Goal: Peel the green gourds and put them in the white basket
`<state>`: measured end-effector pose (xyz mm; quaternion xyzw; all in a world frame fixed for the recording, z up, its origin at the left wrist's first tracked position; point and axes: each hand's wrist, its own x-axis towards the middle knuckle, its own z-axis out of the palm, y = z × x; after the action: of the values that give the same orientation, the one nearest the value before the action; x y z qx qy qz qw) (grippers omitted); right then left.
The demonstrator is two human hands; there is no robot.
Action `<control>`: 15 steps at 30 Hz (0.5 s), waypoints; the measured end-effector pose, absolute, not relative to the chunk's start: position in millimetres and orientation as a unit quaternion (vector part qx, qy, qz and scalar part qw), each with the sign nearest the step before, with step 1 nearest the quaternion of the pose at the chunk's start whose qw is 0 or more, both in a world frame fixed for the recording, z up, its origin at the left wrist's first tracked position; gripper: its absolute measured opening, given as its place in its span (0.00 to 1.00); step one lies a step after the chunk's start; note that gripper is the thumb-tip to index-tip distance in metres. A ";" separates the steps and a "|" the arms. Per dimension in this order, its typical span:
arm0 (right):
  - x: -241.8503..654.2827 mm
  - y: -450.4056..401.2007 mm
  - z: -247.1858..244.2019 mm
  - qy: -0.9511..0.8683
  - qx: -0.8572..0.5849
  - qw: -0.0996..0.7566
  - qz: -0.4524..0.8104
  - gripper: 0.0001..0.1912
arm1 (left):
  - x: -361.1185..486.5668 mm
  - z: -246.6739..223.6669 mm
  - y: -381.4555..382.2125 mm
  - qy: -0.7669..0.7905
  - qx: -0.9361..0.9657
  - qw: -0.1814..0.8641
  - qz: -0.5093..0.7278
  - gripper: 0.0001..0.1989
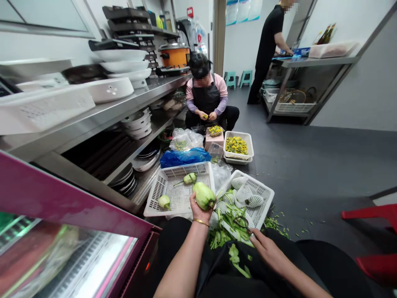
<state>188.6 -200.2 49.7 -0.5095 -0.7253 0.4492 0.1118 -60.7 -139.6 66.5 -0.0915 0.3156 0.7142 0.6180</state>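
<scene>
A large pale green peeled vegetable (pixel 204 196) rests in my left hand (pixel 201 210), whose fingers curl round its underside, over the right edge of a white basket (pixel 149 207). Inside that basket lie two smaller peeled vegetables, a round one (pixel 164 202) and a longer one (pixel 189 178). My right hand (pixel 263 244) grips the handle of a dark peeler (pixel 242 222) above a heap of green peelings (pixel 228 227). Beside the heap, a second white basket (pixel 266 198) holds several vegetables in white foam nets (pixel 254 201).
A person (pixel 206 93) crouches ahead, near a basket of yellow flowers (pixel 236 145) and a blue bag (pixel 185 157). Steel shelving (pixel 124 108) runs along the left. Another person (pixel 269 45) stands at a counter. A red stool (pixel 372 213) is at right.
</scene>
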 end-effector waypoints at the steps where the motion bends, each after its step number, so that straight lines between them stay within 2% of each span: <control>1: 193.5 -196.2 45.3 -0.727 -0.512 0.107 0.444 0.23 | -60.5 64.2 -138.7 0.327 -0.101 0.611 0.714 0.20; 7: 208.7 -197.9 10.5 -0.725 -0.537 0.051 0.429 0.19 | -78.4 45.3 -128.1 0.440 -0.147 0.522 0.716 0.13; 15: 219.0 -199.3 -18.9 -0.741 -0.500 0.056 0.444 0.25 | -90.0 18.2 -126.9 0.554 -0.132 0.437 0.696 0.11</control>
<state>219.0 -199.3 -18.9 -0.5003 -0.7413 0.4438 0.0564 -90.0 -126.9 18.2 -0.1318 0.5545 0.6956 0.4373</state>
